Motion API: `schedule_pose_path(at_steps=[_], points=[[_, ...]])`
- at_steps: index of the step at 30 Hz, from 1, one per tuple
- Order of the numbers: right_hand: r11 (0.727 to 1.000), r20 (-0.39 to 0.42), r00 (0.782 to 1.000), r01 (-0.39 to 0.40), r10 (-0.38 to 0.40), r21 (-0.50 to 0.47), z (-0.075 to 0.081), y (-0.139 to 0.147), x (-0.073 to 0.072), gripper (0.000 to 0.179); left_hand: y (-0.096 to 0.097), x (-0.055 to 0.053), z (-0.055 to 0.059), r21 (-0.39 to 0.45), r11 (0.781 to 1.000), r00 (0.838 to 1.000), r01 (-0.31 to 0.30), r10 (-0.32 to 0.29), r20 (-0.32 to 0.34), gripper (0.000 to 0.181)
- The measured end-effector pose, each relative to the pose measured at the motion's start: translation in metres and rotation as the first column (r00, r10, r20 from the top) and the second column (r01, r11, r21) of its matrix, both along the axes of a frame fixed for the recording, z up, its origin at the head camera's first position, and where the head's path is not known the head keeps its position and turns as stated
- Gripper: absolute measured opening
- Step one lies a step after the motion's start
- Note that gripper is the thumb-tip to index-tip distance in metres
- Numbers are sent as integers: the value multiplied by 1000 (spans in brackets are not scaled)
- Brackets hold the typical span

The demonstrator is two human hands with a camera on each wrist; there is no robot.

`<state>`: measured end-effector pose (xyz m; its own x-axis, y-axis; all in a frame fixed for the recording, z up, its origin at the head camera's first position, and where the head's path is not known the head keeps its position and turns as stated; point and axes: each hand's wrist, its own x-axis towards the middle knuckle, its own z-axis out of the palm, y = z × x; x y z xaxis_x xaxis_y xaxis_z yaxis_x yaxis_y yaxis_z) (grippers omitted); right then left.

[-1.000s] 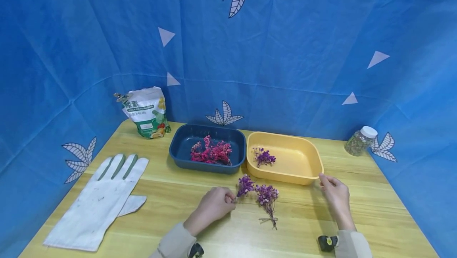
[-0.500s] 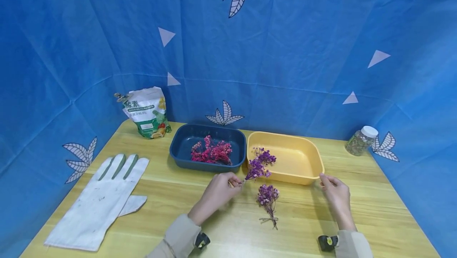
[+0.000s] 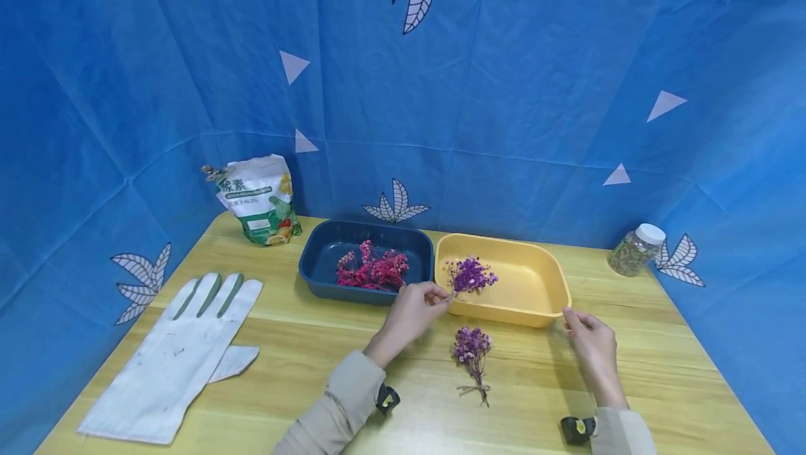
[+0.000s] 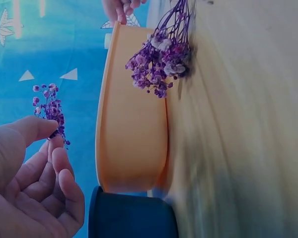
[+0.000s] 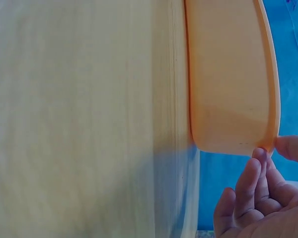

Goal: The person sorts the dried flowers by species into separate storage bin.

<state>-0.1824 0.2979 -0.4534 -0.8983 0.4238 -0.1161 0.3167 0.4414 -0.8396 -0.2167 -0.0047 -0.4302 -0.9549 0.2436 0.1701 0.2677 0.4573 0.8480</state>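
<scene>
My left hand [image 3: 415, 313] pinches a small sprig of purple dried flowers [image 4: 50, 110] between thumb and forefinger, over the near left edge of the yellow tray [image 3: 522, 280]. In the head view its blooms overlap the purple sprig lying in that tray. My right hand [image 3: 592, 346] pinches the tray's near right corner; the right wrist view shows the thumb at the rim and the fingertips against the outer wall. On the table in front of the tray lies a tied bunch of purple dried flowers [image 3: 473, 350], stems toward me.
A dark blue tray [image 3: 321, 287] with pink dried flowers [image 3: 374, 269] stands left of the yellow one. A white and green bag [image 3: 258, 203] is at the back left, white gloves [image 3: 166, 364] lie at the left, and a white-capped jar [image 3: 636, 248] leans at the back right.
My left hand has picked the small purple sprig up off the table and carried it forward and right to the yellow tray. The right hand has stayed at the tray's corner.
</scene>
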Motion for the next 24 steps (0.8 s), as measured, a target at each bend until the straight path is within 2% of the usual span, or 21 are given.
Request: schedule_pose_path(at_steps=[8, 13, 18, 24], points=[[1000, 10, 1000, -11, 11, 5, 0, 1, 0, 64, 21, -23, 1, -45, 999, 1000, -2, 1, -11, 11], [1000, 8, 1000, -14, 14, 11, 1, 0, 1, 64, 30, -29, 3, -66, 998, 1000, -1, 1, 10, 27], [999, 15, 999, -34, 34, 13, 1, -1, 1, 65, 30, -22, -3, -42, 999, 999, 18, -16, 50, 38], [1000, 11, 1000, -17, 16, 19, 1, 1, 0, 63, 28, 2, -12, -13, 999, 997, 42, -41, 58, 36]])
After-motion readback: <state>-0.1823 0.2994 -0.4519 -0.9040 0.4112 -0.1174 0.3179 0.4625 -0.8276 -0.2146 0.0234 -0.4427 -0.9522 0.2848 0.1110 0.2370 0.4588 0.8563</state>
